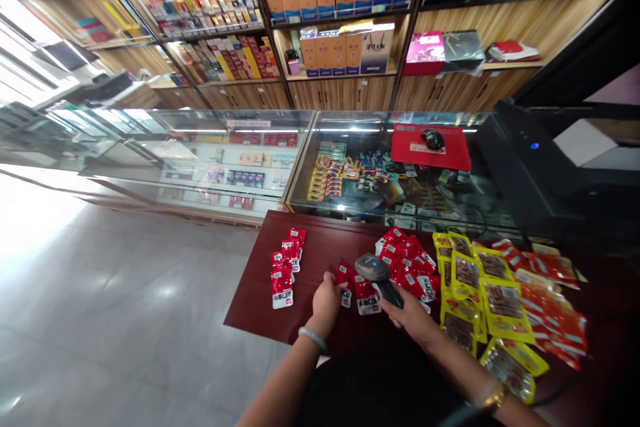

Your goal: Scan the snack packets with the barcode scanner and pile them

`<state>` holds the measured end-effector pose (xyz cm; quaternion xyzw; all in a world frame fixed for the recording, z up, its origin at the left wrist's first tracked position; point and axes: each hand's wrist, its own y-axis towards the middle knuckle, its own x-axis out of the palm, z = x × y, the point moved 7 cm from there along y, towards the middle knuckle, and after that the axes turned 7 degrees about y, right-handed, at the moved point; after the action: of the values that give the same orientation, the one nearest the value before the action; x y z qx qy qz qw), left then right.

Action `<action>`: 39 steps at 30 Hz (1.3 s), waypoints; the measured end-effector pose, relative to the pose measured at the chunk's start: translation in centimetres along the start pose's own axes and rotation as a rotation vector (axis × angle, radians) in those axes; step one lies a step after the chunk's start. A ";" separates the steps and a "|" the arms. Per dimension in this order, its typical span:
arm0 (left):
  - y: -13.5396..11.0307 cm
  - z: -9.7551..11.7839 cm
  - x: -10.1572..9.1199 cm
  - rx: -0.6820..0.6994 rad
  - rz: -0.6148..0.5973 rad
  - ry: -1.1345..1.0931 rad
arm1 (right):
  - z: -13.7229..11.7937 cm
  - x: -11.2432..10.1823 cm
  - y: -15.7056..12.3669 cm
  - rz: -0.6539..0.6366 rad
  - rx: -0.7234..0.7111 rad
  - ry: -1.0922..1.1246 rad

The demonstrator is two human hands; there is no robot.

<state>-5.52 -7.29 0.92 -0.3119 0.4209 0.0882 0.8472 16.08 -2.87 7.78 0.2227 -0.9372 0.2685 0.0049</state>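
Observation:
My right hand point(409, 312) grips a dark grey barcode scanner point(379, 271) by its handle, with the scanner's head over the table. Just left of it, my left hand point(328, 296) pinches the edge of a small red and white snack packet point(345, 273). Under the scanner lies another red and white packet point(369, 305). A loose heap of the same red packets point(406, 257) sits behind and to the right of the scanner. Several more form an overlapping column point(283, 287) on the table's left side.
Yellow snack packets point(505, 307) and orange-red packets point(555, 317) cover the right of the brown table point(260, 300). Behind stands a glass display counter point(300, 177) with a red mat point(407, 143) and a black mouse point(432, 139). A dark machine point(520, 160) is at right.

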 end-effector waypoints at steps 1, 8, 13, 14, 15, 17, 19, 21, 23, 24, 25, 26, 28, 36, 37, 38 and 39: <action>0.2 -1.0 -0.5 -0.010 0.032 -0.093 | 0.0 0.1 0.1 -0.004 -0.003 -0.021; 0.1 -6.3 -2.2 0.035 0.098 -0.580 | -0.5 4.3 1.1 -0.139 -0.098 -0.227; -1.5 -9.3 -3.7 0.016 0.183 -0.503 | -0.6 9.3 1.8 -0.338 -0.106 -0.265; -1.8 -10.0 -3.8 0.006 0.178 -0.540 | -0.5 10.1 2.0 -0.368 -0.107 -0.260; -2.0 -10.5 -3.9 -0.003 0.168 -0.587 | -0.4 10.8 2.1 -0.391 -0.108 -0.257; -2.5 -11.8 -4.0 -0.034 0.159 -0.664 | -0.1 11.8 2.2 -0.421 -0.102 -0.258; -2.8 -13.3 -4.2 -0.083 0.169 -0.698 | 0.2 12.4 2.3 -0.439 -0.093 -0.262; -3.0 -15.1 -4.6 -0.145 0.192 -0.698 | 0.3 12.9 2.4 -0.448 -0.087 -0.259; -3.1 -16.7 -5.3 -0.188 0.233 -0.666 | 0.3 13.1 2.3 -0.450 -0.072 -0.256; -3.1 -17.4 -5.8 -0.202 0.256 -0.631 | 0.4 13.1 2.3 -0.447 -0.061 -0.259; -3.2 -18.1 -6.4 -0.216 0.277 -0.581 | 0.4 13.1 2.2 -0.445 -0.050 -0.267; -3.2 -18.6 -6.9 -0.235 0.293 -0.515 | 0.4 13.1 2.1 -0.442 -0.041 -0.274; -3.5 -19.3 -7.7 -0.293 0.293 -0.350 | 0.5 12.8 2.0 -0.432 -0.035 -0.276; -5.3 -16.5 -10.3 -0.377 0.445 0.262 | -0.4 9.5 1.5 -0.232 -0.056 -0.252; -5.3 -15.4 -10.6 -0.366 0.494 0.300 | -0.7 8.7 1.5 -0.182 -0.067 -0.255; -5.2 -14.1 -10.5 -0.327 0.519 0.331 | -0.9 7.9 1.4 -0.136 -0.072 -0.249; -4.8 -12.4 -10.1 -0.252 0.507 0.352 | -1.1 7.1 1.4 -0.100 -0.070 -0.231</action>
<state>-18.05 -17.36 5.26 -0.3100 0.6108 0.2925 0.6673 9.00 -4.24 8.93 0.2982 -0.9280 0.2077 -0.0818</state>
